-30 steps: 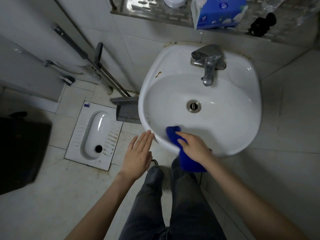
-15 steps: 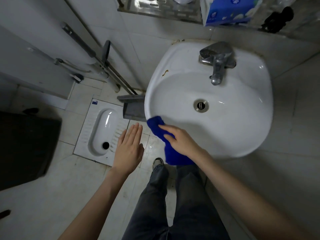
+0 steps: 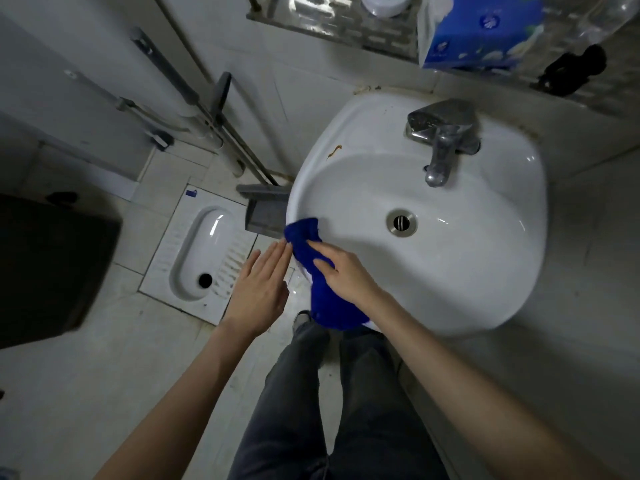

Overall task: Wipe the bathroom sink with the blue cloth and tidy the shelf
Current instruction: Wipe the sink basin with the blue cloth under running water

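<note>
Right hand (image 3: 346, 271) presses the blue cloth (image 3: 320, 271) onto the sink's (image 3: 485, 271) front-left rim, fingers curled over it; the cloth's tail hangs off the edge. Left hand (image 3: 258, 294) is flat, fingers spread straight, holding nothing, fingertips just beside the cloth, possibly touching. Shelf (image 3: 322, 15) above carries a blue tissue box (image 3: 481, 29), a white jar (image 3: 386, 3) and a black item, too blurred to identify.

A white squat toilet (image 3: 204, 258) is set into the tiled floor (image 3: 86, 375). Grey mop handles (image 3: 194, 98) lean against the wall, beside a grey dustpan (image 3: 265, 213). A dark bin (image 3: 52, 268) stands at left.
</note>
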